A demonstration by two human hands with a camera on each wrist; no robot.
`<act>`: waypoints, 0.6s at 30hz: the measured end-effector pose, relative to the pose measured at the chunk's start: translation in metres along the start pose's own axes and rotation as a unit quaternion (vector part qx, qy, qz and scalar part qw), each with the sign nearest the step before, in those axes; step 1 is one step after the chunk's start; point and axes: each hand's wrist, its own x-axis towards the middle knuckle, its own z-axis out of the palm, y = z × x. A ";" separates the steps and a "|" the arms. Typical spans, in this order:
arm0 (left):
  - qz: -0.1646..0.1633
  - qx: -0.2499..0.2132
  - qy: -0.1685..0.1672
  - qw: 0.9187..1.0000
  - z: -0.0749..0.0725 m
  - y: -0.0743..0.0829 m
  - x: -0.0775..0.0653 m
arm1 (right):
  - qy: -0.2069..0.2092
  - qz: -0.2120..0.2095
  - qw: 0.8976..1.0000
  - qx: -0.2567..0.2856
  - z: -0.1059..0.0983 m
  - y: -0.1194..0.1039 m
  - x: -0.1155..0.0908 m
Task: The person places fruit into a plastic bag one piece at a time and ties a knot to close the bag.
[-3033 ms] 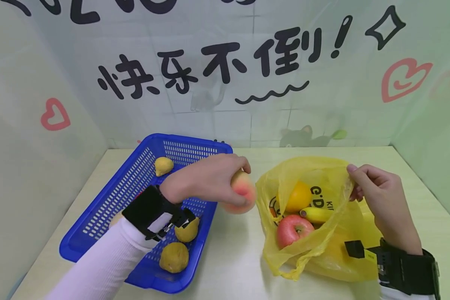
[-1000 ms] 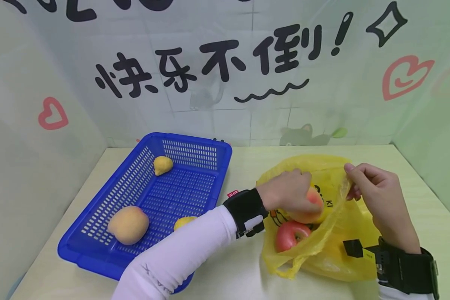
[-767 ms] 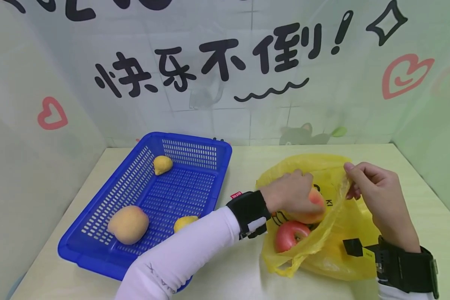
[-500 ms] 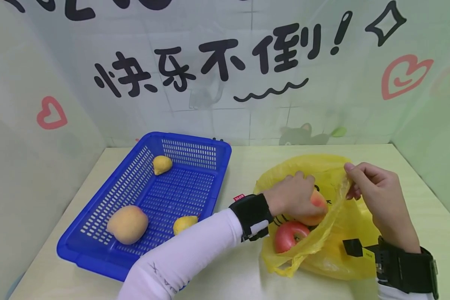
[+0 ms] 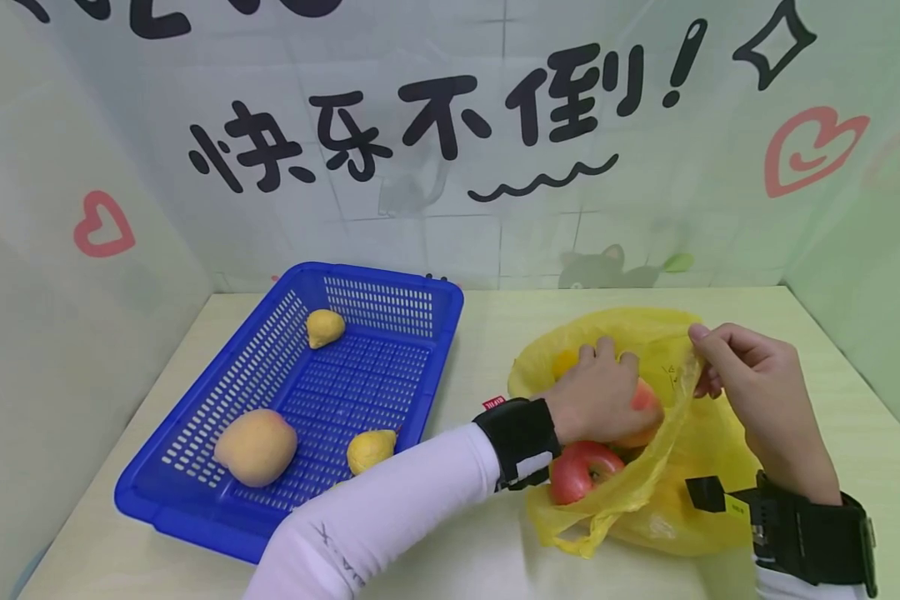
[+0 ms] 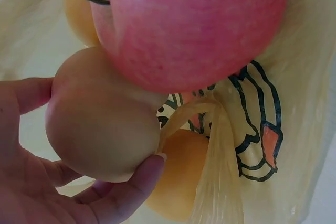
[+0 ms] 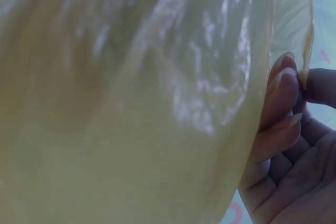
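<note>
My left hand is inside the mouth of a yellow plastic bag, its fingers round a peach. Up close in the left wrist view, thumb and fingers touch opposite sides of that peach. A red apple lies beside it in the bag. Part of an orange shows behind the hand. With thumb and fingertips my right hand pinches the bag's right rim and holds it up. In the right wrist view the bag's side fills most of the picture.
A blue plastic basket stands on the left of the pale table. Inside are a large peach, a lemon at the back and a yellow fruit near the front, partly behind my left sleeve.
My left hand has carried the peach from the basket's right edge rightward into the bag, then shifted slightly further right. The right hand keeps its hold on the rim.
</note>
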 end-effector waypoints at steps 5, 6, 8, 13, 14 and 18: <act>-0.008 0.023 -0.007 1.000 0.001 0.000 -0.003 | 0.000 0.001 1.000 -0.005 0.001 0.000 0.000; -0.007 0.032 -0.009 0.999 0.002 0.000 -0.004 | 0.000 0.000 1.000 -0.009 0.001 0.000 0.001; -0.001 0.052 -0.010 0.999 0.003 -0.002 -0.004 | 0.000 -0.001 1.000 -0.018 0.001 0.000 0.001; 0.002 0.061 0.001 0.998 0.008 -0.004 -0.005 | -0.004 0.001 1.000 -0.020 0.001 0.001 0.001; 0.000 0.059 0.003 0.998 0.010 -0.003 -0.005 | -0.004 0.002 1.000 -0.017 0.001 0.001 0.001; -0.003 0.065 0.007 0.998 0.016 -0.001 -0.006 | -0.001 0.002 1.000 -0.006 0.002 0.002 0.001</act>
